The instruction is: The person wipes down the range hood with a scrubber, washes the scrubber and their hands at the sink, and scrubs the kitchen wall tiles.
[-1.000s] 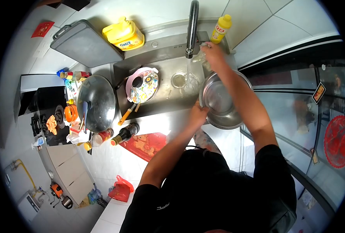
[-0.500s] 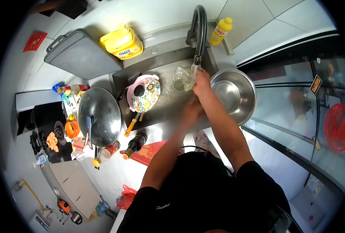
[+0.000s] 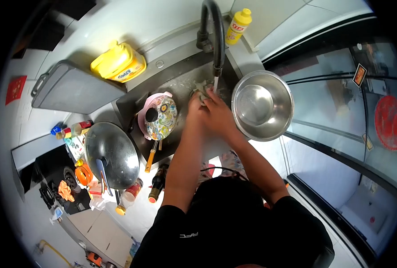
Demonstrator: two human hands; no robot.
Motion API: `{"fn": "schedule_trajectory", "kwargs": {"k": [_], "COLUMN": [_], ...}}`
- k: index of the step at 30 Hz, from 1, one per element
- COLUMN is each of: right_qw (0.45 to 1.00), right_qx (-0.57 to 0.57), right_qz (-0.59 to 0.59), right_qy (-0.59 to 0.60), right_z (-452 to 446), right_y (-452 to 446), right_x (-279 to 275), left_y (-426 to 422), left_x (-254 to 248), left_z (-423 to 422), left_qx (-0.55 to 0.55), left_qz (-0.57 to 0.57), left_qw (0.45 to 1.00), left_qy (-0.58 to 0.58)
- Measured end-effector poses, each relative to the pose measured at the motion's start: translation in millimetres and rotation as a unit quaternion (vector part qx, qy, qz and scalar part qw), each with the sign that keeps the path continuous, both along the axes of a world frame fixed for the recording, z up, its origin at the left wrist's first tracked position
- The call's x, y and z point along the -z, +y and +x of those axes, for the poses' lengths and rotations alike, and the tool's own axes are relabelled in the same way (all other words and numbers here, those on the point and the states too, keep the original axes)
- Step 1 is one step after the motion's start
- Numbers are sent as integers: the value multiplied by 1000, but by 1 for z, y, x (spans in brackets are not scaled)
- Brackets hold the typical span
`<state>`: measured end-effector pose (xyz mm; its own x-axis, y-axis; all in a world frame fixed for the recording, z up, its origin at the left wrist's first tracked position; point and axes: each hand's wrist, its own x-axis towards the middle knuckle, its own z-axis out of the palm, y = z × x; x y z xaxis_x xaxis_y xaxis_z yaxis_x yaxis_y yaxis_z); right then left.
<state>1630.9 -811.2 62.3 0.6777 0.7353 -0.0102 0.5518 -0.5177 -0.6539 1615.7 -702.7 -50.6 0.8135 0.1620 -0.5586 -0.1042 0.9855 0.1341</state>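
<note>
Under the running faucet [image 3: 213, 40], my left hand [image 3: 196, 106] and my right hand [image 3: 219, 107] are together over the sink [image 3: 162, 149]. Both are closed around a wet, crumpled pale cloth [image 3: 202, 89], partly covered by my fingers. Water falls from the spout onto or just beside my right hand's fingers. Left of my hands in the sink sits a pink pot [image 3: 141, 120] topped by a flower-patterned lid [image 3: 165, 117] with a black knob. A tool with an orange handle [image 3: 150, 160] leans on the sink's front edge.
A steel basin [image 3: 284, 109] stands right of the sink. Behind are a yellow jug [image 3: 120, 62], a yellow bottle [image 3: 238, 27] and a grey cutting board [image 3: 75, 89]. On the left lie a large glass lid [image 3: 113, 152] and a dark bottle [image 3: 157, 185].
My left hand, blurred and apart before, has joined my right hand at the cloth. The cloth hung loosely from my right hand and is now bunched. The camera view has shifted.
</note>
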Motion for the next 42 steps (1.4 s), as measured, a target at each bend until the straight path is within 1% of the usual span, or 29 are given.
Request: {"fn": "schedule_trajectory", "kwargs": {"k": [1,2,4,5,6,8,10,11,12,13,14,16,18,20,21,22,24,26,28,30,32,33,34,36,37,38,40,41,42], "right_qw": [999,999,992,988,981,954,919,916,913,923,905,890,886,877,865,866,866,834,773,746,671,650,648,642,650,642,647,651,654], "right_qx": [-9,-2,34,68,105,231,323,331,357,376,384,365,386,407,423,422,431,468,532,580,662,676,678,698,699,712,719,719,720], "right_qz": [37,37,115,135,152,88,-8,-71,-88,-80,-64,13,-67,-59,-38,-47,-2,19,60,170,167,170,167,184,180,168,143,120,95], "right_qy": [-4,-3,34,-9,-53,-167,-225,-215,-175,-2,172,275,248,249,267,264,252,293,340,279,290,303,305,260,238,229,210,209,212], "right_z": [5,11,26,39,53,82,101,109,111,114,116,114,113,112,113,115,113,111,112,114,129,129,131,137,138,139,145,153,160], "right_y": [-10,-21,-48,-66,-86,-129,-176,-204,-223,-235,-246,-267,-271,-266,-267,-274,-296,-338,-382,-418,-433,-456,-458,-461,-458,-456,-444,-437,-429], "right_x": [-16,-31,-53,-54,-56,-63,-59,-43,-30,-27,-23,20,36,27,22,25,23,41,45,60,41,72,89,117,133,158,205,231,255], "left_y": [5,8,7,16,15,7,12,12,13,13,14,22,23,26,27,27,23,8,5,0,-16,-21,-20,-14,-15,-13,-7,-14,-13], "left_x": [34,34,37,40,31,-1,18,22,22,16,11,35,26,30,28,25,15,-11,-15,-16,-34,-39,-35,-25,-23,-21,-13,-23,-21], "left_z": [-1,4,13,15,15,13,19,15,12,13,14,7,10,14,16,18,24,32,31,32,42,45,43,39,39,33,33,41,39], "left_qx": [0,7,-15,30,42,-4,35,56,76,84,94,81,58,90,94,92,96,36,46,51,43,35,36,43,31,33,29,10,8], "left_qz": [-11,-11,-62,-98,-100,-73,-67,-58,-48,-55,-60,-28,-12,27,45,64,72,108,121,104,100,98,99,59,91,91,77,81,82], "left_qw": [1000,1000,998,995,994,997,997,997,994,995,994,995,998,995,994,992,992,984,983,988,990,991,991,996,993,993,996,995,995], "left_qy": [-16,-15,24,8,10,21,10,-22,-54,-24,6,-40,29,-22,16,52,28,138,131,102,92,80,84,47,61,69,40,57,60]}}
